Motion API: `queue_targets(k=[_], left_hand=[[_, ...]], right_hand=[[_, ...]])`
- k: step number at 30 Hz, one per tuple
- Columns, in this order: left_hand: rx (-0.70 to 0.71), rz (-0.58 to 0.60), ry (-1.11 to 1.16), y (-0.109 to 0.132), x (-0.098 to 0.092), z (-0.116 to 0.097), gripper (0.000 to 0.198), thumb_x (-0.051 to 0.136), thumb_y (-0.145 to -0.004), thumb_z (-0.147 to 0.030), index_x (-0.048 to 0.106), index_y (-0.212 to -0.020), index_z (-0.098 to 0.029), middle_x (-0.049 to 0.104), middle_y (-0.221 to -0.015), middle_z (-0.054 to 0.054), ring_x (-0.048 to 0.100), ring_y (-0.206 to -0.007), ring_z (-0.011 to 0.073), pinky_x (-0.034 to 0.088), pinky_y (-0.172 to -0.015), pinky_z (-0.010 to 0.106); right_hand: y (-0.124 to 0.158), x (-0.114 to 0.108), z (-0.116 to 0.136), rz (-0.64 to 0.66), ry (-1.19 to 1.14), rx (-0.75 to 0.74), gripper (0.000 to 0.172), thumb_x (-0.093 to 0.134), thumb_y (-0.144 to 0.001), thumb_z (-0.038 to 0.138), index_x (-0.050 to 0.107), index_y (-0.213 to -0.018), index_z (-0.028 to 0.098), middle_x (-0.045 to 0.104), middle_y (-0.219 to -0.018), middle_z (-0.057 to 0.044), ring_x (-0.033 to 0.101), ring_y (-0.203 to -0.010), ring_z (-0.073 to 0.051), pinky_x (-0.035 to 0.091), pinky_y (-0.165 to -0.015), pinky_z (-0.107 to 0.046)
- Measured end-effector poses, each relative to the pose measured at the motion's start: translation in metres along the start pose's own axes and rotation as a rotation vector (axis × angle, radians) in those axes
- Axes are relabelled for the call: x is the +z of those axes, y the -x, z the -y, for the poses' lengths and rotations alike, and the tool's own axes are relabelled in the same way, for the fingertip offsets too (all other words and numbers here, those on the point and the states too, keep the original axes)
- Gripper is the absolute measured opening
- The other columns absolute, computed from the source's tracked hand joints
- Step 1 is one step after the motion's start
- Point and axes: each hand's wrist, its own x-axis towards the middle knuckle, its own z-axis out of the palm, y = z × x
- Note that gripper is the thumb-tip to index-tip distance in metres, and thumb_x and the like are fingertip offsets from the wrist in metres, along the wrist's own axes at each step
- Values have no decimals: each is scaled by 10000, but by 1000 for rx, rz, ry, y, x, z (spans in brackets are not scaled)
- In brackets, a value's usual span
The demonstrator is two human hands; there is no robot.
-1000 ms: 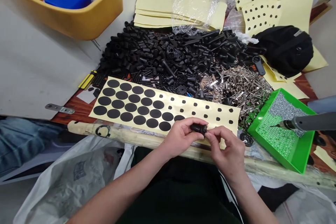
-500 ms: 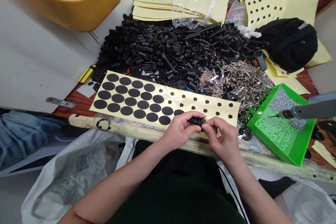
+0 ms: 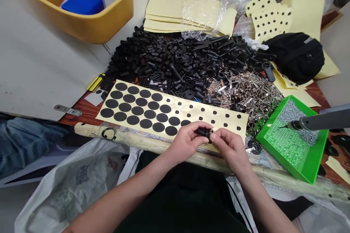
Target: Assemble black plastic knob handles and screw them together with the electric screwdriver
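My left hand [image 3: 186,142] pinches a small black plastic part [image 3: 203,131] just above the table's near edge. My right hand [image 3: 229,147] closes its fingertips on the right end of the same part. Both hands hover over a yellow backing sheet [image 3: 175,111] that carries large black round stickers on its left half and small black dots on its right half. Behind the sheet lies a big heap of black plastic parts [image 3: 180,58], with a pile of shiny metal pieces [image 3: 246,93] beside it on the right.
A green tray [image 3: 292,142] with small screws sits at the right, and a grey electric screwdriver [image 3: 319,122] rests over it. A yellow tub [image 3: 82,25] stands back left, stacked yellow sheets [image 3: 175,11] and a black pouch [image 3: 296,56] at the back. A white plastic bag [image 3: 73,185] hangs below the table edge.
Both hands have stayed together on the small black part, with the fingers shifting slightly around it. The view itself has shifted a little.
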Motion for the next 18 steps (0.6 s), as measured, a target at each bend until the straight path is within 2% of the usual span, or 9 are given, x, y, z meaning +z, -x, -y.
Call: queue_targets(k=[3, 5, 7, 10, 13, 15, 18], left_hand=[[-8, 11, 3, 1, 1, -2, 296, 595, -703, -42, 658, -973, -146, 669, -973, 43, 624, -910, 164, 506, -839, 279], [-29, 19, 33, 0, 1, -3, 298, 593, -702, -35, 658, -972, -145, 667, -942, 34, 625, -856, 148, 507, -812, 269], [-56, 11, 83, -1, 0, -3, 303, 604, -700, -35, 658, -976, -148, 668, -932, 30, 624, -828, 138, 503, -801, 261], [-68, -41, 170, -4, -1, -4, 306, 632, -689, -43, 664, -973, -154, 675, -941, 32, 618, -876, 143, 482, -833, 257], [-70, -69, 229, -6, -2, -6, 299, 657, -671, -54, 674, -951, -157, 674, -926, 31, 608, -882, 145, 475, -832, 257], [-78, -72, 243, -7, -2, -7, 295, 658, -662, -50, 677, -936, -160, 670, -920, 28, 605, -866, 142, 479, -813, 253], [-83, -70, 260, -7, -2, -7, 294, 643, -666, -36, 672, -930, -162, 669, -919, 24, 612, -869, 140, 481, -812, 251]], right_hand=[[-5, 1, -4, 115, -168, 143, 408, 627, -705, 553, 489, -580, 190, 312, -455, 86, 241, -399, -61, 213, -376, -210], [-7, 1, -4, 152, -190, 164, 422, 603, -709, 580, 490, -589, 191, 288, -453, 95, 223, -377, -57, 217, -353, -212], [-6, -1, -1, 160, -167, 157, 427, 595, -739, 574, 518, -602, 177, 345, -469, 75, 280, -386, -64, 258, -363, -214], [-1, -3, 4, 35, 12, -18, 385, 568, -822, 507, 579, -651, 162, 496, -549, 14, 445, -482, -98, 379, -447, -228], [4, -3, 5, -174, 158, -285, 203, 599, -841, 371, 647, -797, 178, 639, -704, -28, 588, -630, -141, 495, -582, -256], [5, 1, 3, -236, 196, -395, 112, 628, -828, 284, 666, -884, 195, 684, -786, -37, 632, -686, -152, 529, -621, -262], [4, 7, -3, -268, 252, -486, 91, 633, -824, 210, 668, -907, 205, 693, -801, -36, 633, -667, -143, 537, -603, -255]])
